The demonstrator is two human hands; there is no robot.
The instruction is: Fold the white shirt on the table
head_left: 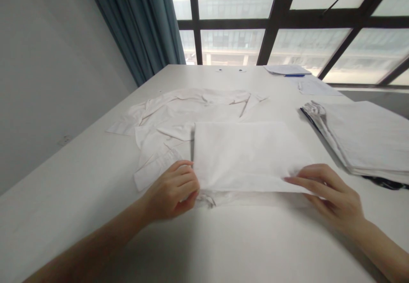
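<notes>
A flat white rectangular panel (pixel 246 155) with straight edges is held between my hands, its near edge lifted off the table. Whether it is a stiff sheet or folded cloth, I cannot tell. My left hand (pixel 177 189) is closed on its near left corner. At the near right corner, my right hand (pixel 332 193) pinches it, thumb below and fingers on top. Some gathered white fabric (pixel 207 200) shows under the near edge. Behind and to the left lies a crumpled white garment (pixel 179 108), spread out and partly covered by the panel.
On the right sits a stack of folded white cloth (pixel 377 138) with dark material beneath. Papers (pixel 287 70) and a blue pen (pixel 294 76) lie at the far right of the white table (pixel 79 168). A wall, a blue curtain (pixel 143 23) and windows surround it.
</notes>
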